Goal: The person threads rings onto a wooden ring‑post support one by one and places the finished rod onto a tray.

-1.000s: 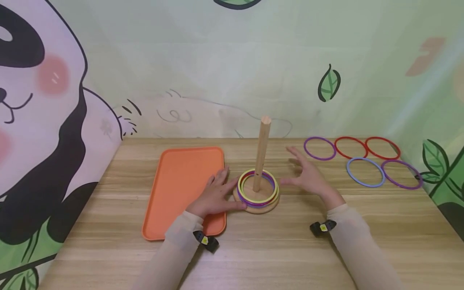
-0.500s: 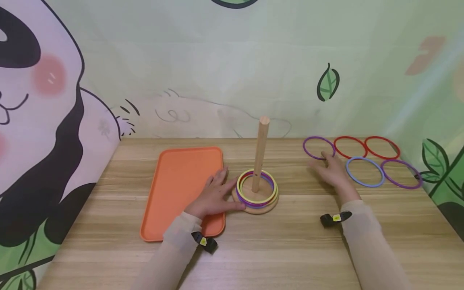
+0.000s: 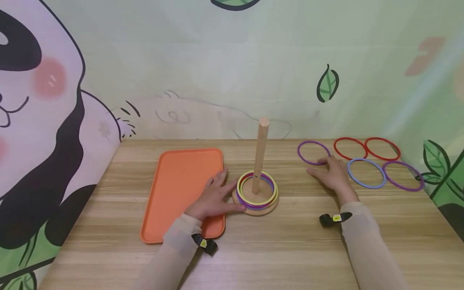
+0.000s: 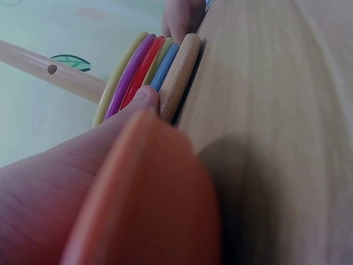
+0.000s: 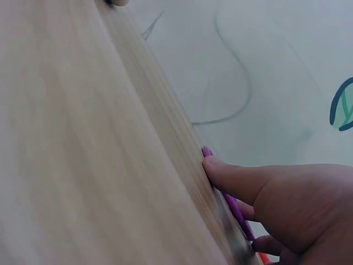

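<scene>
In the head view my left hand (image 3: 214, 198) lies with fingers stretched, the index finger and thumb beside the round base (image 3: 267, 211) of a wooden peg stand. The left wrist view shows its thumb (image 4: 144, 98) against the stacked rings: yellow (image 4: 120, 72), purple (image 4: 130, 74), red (image 4: 148, 69), another yellow and blue (image 4: 164, 67). They surround the upright peg (image 3: 260, 155). At the right, my right hand (image 3: 335, 176) pinches the near right edge of a purple ring (image 3: 300, 156). The right wrist view shows its thumb and fingers on that ring (image 5: 236, 210).
An orange tray (image 3: 174, 189) lies left of the stand, partly under my left hand. Right of my right hand lie two red rings (image 3: 340, 154) (image 3: 380, 157), a blue ring (image 3: 367, 186) and another purple ring (image 3: 406, 189). A printed backdrop (image 3: 217, 60) rises behind the table.
My right hand has moved right from beside the stand and taken hold of the purple ring. That ring has shifted slightly left and nearer. My left hand has stayed in place.
</scene>
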The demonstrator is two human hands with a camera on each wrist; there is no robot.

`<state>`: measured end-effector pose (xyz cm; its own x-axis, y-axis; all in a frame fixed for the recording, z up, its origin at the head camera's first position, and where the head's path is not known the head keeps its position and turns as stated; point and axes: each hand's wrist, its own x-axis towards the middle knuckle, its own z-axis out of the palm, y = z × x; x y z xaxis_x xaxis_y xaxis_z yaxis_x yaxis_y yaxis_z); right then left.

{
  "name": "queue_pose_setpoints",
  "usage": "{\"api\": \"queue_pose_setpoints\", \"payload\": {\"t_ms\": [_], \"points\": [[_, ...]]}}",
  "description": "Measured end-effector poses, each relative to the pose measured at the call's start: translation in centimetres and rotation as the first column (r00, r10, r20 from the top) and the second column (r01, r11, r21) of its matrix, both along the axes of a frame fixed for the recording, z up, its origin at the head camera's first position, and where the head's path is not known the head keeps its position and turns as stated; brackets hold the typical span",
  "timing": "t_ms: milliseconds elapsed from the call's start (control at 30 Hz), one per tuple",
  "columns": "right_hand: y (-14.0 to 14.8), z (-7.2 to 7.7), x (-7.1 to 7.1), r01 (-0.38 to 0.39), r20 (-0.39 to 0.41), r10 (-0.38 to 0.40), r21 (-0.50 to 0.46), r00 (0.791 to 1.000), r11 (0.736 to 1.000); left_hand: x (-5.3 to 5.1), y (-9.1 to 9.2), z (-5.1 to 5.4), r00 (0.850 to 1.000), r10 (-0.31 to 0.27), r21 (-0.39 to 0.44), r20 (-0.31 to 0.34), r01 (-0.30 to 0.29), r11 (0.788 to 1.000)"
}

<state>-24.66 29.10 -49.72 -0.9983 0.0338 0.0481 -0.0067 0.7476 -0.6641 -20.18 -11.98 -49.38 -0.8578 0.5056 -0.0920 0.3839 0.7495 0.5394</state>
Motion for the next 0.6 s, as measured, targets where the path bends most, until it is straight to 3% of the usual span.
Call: {"api": "queue_pose_setpoints", "payload": {"t_ms": [200, 467, 600], "points": [[0.05, -0.54, 0.01, 0.024, -0.062, -0.025, -0.014, 0.998, 1.0, 0.14, 0.08, 0.1, 1.0, 0.005, 0.001, 0.004, -0.005, 1.0], [0.28, -0.51, -0.24, -0.01, -0.004, 0.01, 0.006, 1.0, 1.0, 0.09, 0.09, -0.09, 1.0, 0.005, 0.004, 0.009, -0.005, 1.0], [0.25, -0.53, -0.18, -0.008, -0.019, 0.008, 0.005, 1.0, 1.0, 0.05, 0.09, -0.11, 1.0, 0.005, -0.002, 0.003, -0.005, 1.0]]}}
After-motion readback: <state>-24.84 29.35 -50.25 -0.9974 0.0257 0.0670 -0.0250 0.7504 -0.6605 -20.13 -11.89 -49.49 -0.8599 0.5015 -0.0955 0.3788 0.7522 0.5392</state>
